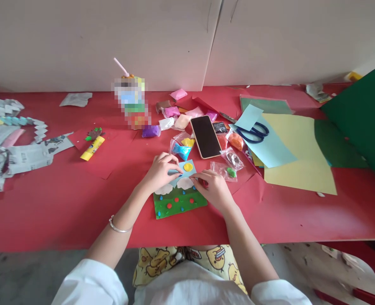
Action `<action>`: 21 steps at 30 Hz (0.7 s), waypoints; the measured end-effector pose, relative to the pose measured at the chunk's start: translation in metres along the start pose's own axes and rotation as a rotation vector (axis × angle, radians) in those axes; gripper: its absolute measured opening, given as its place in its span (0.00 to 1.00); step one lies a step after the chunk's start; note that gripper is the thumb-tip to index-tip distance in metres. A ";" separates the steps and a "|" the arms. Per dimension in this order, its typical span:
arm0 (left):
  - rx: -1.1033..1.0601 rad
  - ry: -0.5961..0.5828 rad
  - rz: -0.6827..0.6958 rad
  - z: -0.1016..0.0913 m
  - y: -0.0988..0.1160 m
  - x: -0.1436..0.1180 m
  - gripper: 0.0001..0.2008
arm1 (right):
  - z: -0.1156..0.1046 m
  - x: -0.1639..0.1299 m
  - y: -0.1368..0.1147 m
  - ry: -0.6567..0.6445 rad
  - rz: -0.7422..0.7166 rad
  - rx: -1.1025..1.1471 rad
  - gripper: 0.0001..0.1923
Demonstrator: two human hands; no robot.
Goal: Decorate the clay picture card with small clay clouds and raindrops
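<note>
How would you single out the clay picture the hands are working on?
On the red table, look at the near edge, just in front of the phone. The clay picture lies between the left hand and right hand: green, dotted, with white clouds.

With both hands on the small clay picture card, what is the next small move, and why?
Probably press the piece under the left hand down onto the light blue sky part of the clay picture card. Its fingertips pinch there beside the yellow clay sun, above the white clay clouds, while the right hand steadies the card's right edge.
</note>
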State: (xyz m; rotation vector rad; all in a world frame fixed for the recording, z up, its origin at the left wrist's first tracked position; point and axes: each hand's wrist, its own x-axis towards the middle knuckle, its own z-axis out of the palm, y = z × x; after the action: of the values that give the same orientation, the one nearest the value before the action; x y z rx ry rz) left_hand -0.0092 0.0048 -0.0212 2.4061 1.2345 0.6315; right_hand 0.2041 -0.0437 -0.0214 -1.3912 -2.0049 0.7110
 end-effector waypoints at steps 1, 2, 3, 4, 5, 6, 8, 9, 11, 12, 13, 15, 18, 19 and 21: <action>0.006 -0.002 0.002 0.000 0.000 0.000 0.04 | 0.000 0.000 0.000 0.000 0.001 -0.002 0.11; 0.014 -0.007 0.005 0.000 0.000 0.000 0.04 | -0.001 0.000 -0.001 -0.001 0.003 -0.002 0.11; 0.021 -0.015 0.008 -0.001 0.000 0.001 0.04 | -0.001 0.000 -0.001 -0.002 0.008 -0.003 0.10; 0.029 -0.022 0.011 -0.001 -0.001 0.001 0.04 | -0.002 0.000 -0.002 -0.003 0.013 -0.006 0.10; 0.036 -0.026 0.015 -0.001 -0.001 0.001 0.04 | -0.002 0.000 -0.002 -0.005 0.018 -0.012 0.10; 0.043 -0.025 0.018 -0.002 -0.001 0.001 0.05 | -0.002 0.000 -0.003 -0.006 0.021 -0.018 0.10; 0.058 -0.003 0.021 -0.003 0.000 0.000 0.08 | -0.003 -0.001 -0.003 -0.005 0.018 -0.030 0.09; 0.066 0.019 0.021 -0.003 0.000 -0.001 0.09 | -0.002 -0.001 -0.003 -0.003 0.015 -0.036 0.09; 0.077 0.065 0.022 -0.004 0.000 -0.002 0.09 | -0.001 -0.001 -0.003 0.000 0.002 -0.048 0.09; 0.081 0.083 0.022 -0.004 0.000 -0.003 0.08 | -0.001 -0.001 -0.003 0.001 -0.009 -0.059 0.10; 0.085 0.099 0.018 -0.004 0.001 -0.004 0.07 | 0.000 0.000 -0.002 0.000 -0.021 -0.072 0.10; 0.104 0.119 -0.003 -0.003 0.002 -0.006 0.06 | 0.002 0.000 -0.002 -0.004 -0.043 -0.098 0.10; 0.160 0.145 -0.038 0.000 0.004 -0.006 0.06 | 0.005 0.001 -0.002 -0.003 -0.056 -0.113 0.10; 0.179 0.145 -0.038 0.001 0.005 -0.006 0.06 | 0.006 0.001 -0.002 -0.003 -0.058 -0.111 0.10; 0.205 0.131 -0.020 0.002 0.007 -0.005 0.07 | 0.007 0.002 -0.002 -0.008 -0.062 -0.105 0.10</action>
State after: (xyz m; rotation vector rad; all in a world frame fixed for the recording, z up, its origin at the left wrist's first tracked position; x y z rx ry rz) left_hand -0.0061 -0.0037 -0.0210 2.5489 1.4386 0.6963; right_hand 0.1972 -0.0433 -0.0242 -1.3804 -2.1089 0.5929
